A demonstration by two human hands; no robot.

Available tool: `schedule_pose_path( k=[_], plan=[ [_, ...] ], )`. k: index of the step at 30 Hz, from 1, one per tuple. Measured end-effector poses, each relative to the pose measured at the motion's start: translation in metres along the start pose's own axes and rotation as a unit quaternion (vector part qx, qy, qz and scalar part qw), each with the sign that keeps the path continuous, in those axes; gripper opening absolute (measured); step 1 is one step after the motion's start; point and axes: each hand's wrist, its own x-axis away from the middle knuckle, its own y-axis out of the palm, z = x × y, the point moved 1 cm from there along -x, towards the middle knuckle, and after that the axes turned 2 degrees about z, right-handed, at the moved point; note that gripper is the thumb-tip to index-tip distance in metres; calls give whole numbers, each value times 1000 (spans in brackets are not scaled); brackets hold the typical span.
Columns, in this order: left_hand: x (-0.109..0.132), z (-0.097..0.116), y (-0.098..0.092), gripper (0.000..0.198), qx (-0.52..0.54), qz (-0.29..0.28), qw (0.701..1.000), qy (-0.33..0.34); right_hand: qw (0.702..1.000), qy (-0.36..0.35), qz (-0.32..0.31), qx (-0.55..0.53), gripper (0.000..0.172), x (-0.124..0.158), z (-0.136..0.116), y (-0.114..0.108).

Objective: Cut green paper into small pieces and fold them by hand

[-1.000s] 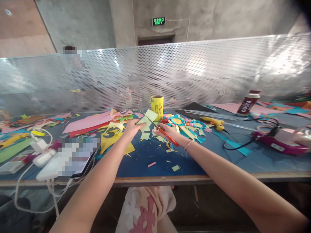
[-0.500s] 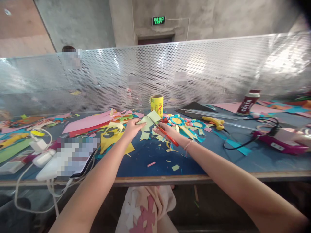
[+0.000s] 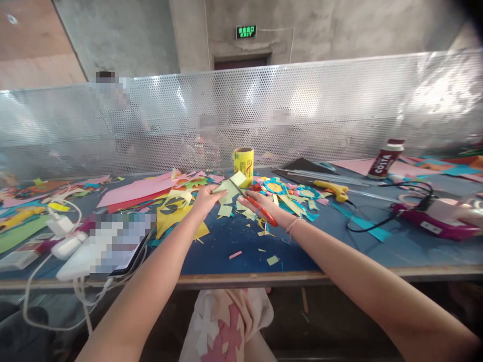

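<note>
Between thumb and fingers, my left hand (image 3: pixel 206 197) pinches a pale green piece of paper (image 3: pixel 227 190) above the table. My right hand (image 3: pixel 260 202) grips a pair of orange-handled scissors (image 3: pixel 265 211), its blades pointing left and away across the paper. One handle loop sticks out below the right hand. Beneath the hands lie pale green paper scraps (image 3: pixel 225 210). Left of them is a yellow sheet with cut-out holes (image 3: pixel 169 219). Blue and yellow paper flowers (image 3: pixel 275 186) lie just beyond my right hand.
A yellow tape roll (image 3: pixel 243 163) stands behind the paper. Rightward are a yellow glue gun (image 3: pixel 332 190), its black cord, a brown bottle (image 3: pixel 386 160) and a magenta power strip (image 3: pixel 439 221). A tablet (image 3: pixel 128 246) and white cables lie left. A perforated metal screen (image 3: pixel 339 110) runs along the back.
The scissors have turned slightly in my right hand, and their handle loop looks wider apart. The pale green paper has shifted a little. My left hand keeps its hold.
</note>
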Motion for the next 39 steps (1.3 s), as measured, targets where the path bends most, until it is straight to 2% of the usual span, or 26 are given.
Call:
schedule_pose_path(
  k=[8, 14, 20, 24, 28, 32, 39],
  plan=[
    [2, 6, 1, 26, -59, 1, 998, 8, 1000, 16, 13, 17, 47, 1, -2, 0],
    [0, 5, 0, 24, 15, 4, 999, -41, 996, 38, 68, 50, 49, 0, -2, -5],
    [-5, -1, -3, 25, 71, 33, 996, -51, 993, 44, 95, 58, 46, -2, 3, -10],
    [-8, -1, -6, 21, 106, 68, 991, -47, 992, 43, 77, 91, 41, -4, 7, -8],
    [-9, 1, -9, 27, 147, 91, 985, -17, 991, 39, 46, 117, 38, -3, 10, -5],
    [-9, 2, -12, 30, 141, 123, 982, -21, 992, 39, 17, 115, 38, -1, 8, -2],
    [-8, 2, -8, 30, 127, 105, 986, -10, 995, 30, -4, 97, 36, 0, 2, 4]
  ],
)
